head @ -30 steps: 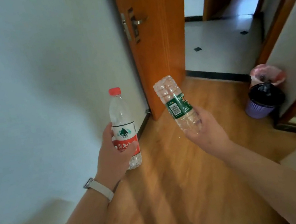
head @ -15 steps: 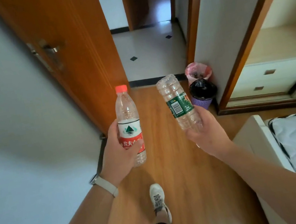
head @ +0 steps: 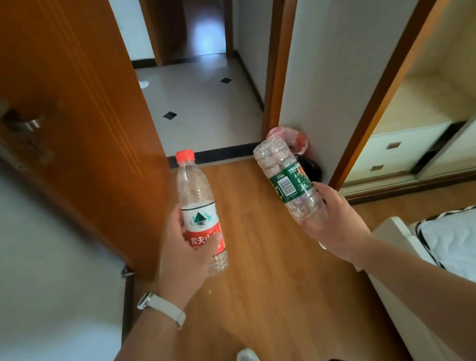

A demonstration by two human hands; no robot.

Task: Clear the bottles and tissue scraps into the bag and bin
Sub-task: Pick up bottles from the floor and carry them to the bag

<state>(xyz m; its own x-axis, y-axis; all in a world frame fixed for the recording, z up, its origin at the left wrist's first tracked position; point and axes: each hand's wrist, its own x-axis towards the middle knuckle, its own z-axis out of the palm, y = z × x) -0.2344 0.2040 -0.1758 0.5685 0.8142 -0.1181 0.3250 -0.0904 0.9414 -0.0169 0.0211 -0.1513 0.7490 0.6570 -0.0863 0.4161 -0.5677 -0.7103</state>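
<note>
Bottle (head: 196, 197), left hand (head: 184, 252); bottle (head: 288, 180), right hand (head: 339, 225)

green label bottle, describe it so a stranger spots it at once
Right of the orange door, two hands are raised over the floor. The right hand grips the green bottle, tilted. Its green label and no visible cap set it apart from the upright red-capped bottle in the left hand.
</note>
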